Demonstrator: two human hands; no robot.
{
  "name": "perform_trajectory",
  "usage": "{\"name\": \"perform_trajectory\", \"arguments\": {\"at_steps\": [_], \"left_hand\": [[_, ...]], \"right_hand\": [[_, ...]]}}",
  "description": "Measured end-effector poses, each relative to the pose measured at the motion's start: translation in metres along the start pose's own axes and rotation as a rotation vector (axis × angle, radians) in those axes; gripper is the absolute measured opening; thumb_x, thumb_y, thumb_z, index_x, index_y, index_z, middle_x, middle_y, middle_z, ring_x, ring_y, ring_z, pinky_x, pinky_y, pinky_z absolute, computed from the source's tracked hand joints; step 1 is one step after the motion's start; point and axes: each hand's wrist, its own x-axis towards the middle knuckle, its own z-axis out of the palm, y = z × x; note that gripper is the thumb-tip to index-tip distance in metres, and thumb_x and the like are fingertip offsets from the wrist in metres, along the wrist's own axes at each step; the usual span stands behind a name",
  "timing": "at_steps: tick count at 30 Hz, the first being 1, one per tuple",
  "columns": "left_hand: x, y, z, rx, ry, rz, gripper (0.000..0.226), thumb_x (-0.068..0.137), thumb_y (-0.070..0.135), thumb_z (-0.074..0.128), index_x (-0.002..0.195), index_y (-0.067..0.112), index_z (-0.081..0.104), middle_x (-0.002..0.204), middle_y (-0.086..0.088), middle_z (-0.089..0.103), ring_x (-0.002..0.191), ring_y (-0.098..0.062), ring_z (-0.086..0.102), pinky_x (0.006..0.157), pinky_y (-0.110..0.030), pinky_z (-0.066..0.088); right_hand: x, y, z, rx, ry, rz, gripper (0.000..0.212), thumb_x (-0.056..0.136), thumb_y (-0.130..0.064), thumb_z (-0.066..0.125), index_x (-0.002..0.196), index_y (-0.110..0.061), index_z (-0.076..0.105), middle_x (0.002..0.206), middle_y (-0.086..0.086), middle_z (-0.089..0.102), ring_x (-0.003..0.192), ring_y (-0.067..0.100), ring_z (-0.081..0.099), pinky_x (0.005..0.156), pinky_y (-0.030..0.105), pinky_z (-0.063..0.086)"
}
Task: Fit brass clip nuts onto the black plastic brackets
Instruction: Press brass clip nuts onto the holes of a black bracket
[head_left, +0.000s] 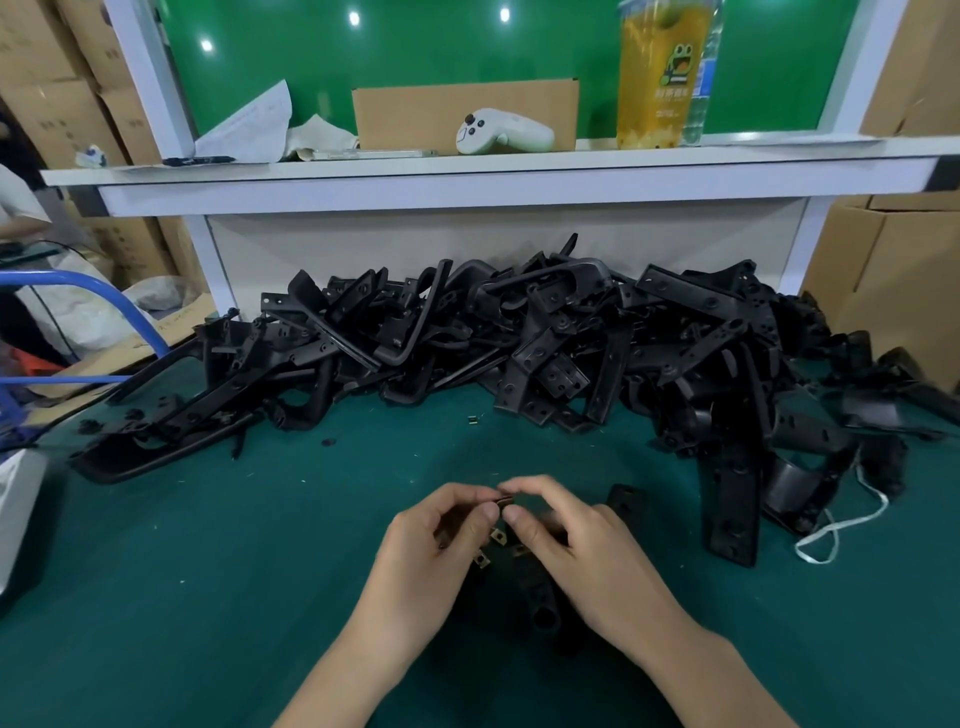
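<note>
On the near desk (208, 571), the left hand (441, 535) is holding a black bracket (541, 600) with curled fingers (462, 493), while the right hand (576, 540) is pinching a brass clip nut (505, 500) onto its edge; next, the nut probably needs pushing fully on

Green counter (208, 571) mat under the hands (436, 535); white cord loop (841, 525) lying on it off to their right. Straight beyond them, white shelf (467, 174) carrying, left to right: pen (200, 161), loose papers (249, 124), cardboard box (415, 114) with white controller (501, 132) in front, yellow drink cup (657, 78), water bottle (704, 78) just behind it. Cartons (893, 260) far right, blue tube frame (104, 291) far left.
</note>
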Motion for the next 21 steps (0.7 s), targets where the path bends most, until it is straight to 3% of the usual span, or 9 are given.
{"name": "perform_trajectory", "arguments": {"at_steps": [2,6,12,14,17,21], "left_hand": [[0.0001,-0.0015,-0.0002,0.039,-0.009,0.011,0.020,0.096,0.025,0.066,0.093,0.044,0.073,0.084,0.011,0.075,0.079,-0.004,0.068,0.071,-0.015,0.051],[-0.0001,-0.0029,-0.0006,0.064,-0.019,0.025,0.017,0.097,0.027,0.065,0.092,0.043,0.071,0.083,0.011,0.073,0.080,-0.006,0.068,0.073,-0.016,0.052],[-0.0001,0.0000,-0.0046,-0.019,-0.044,0.042,0.018,0.099,0.023,0.060,0.088,0.035,0.068,0.073,0.007,0.068,0.070,-0.004,0.061,0.065,-0.015,0.047],[-0.0005,-0.0003,-0.0036,-0.025,-0.029,0.030,0.019,0.099,0.024,0.060,0.086,0.035,0.068,0.074,0.006,0.068,0.070,-0.004,0.061,0.065,-0.016,0.047],[-0.0004,-0.0019,-0.0018,0.002,0.005,0.026,0.019,0.099,0.024,0.060,0.086,0.036,0.067,0.073,0.006,0.068,0.069,-0.007,0.060,0.064,-0.019,0.048],[-0.0004,-0.0033,-0.0010,0.046,0.028,0.038,0.019,0.099,0.026,0.059,0.086,0.040,0.065,0.066,0.013,0.061,0.060,-0.004,0.052,0.056,-0.016,0.042]], "right_hand": [[0.0002,-0.0006,-0.0007,-0.004,0.005,-0.007,0.023,0.097,-0.063,0.044,0.114,-0.049,0.052,0.060,-0.017,0.057,0.050,0.006,0.049,0.054,0.018,0.035],[0.0005,-0.0010,-0.0030,0.010,0.020,-0.008,0.025,0.096,-0.067,0.043,0.106,-0.047,0.053,0.064,0.005,0.058,0.050,0.015,0.046,0.050,0.026,0.034],[-0.0001,-0.0029,0.0004,0.089,0.022,-0.035,0.038,0.095,-0.074,0.041,0.106,-0.041,0.056,0.069,0.008,0.065,0.054,0.023,0.055,0.057,0.046,0.046],[-0.0005,-0.0029,0.0012,0.085,0.028,-0.042,0.037,0.096,-0.073,0.040,0.105,-0.040,0.055,0.069,0.008,0.064,0.052,0.021,0.053,0.054,0.043,0.044],[-0.0008,-0.0039,0.0008,0.071,0.042,-0.057,0.032,0.097,-0.069,0.041,0.102,-0.039,0.052,0.063,0.008,0.057,0.046,0.017,0.041,0.048,0.028,0.031],[-0.0004,-0.0072,0.0001,0.034,0.019,-0.049,0.026,0.097,-0.065,0.041,0.099,-0.040,0.049,0.064,0.009,0.054,0.051,0.021,0.042,0.049,0.026,0.029]]}}
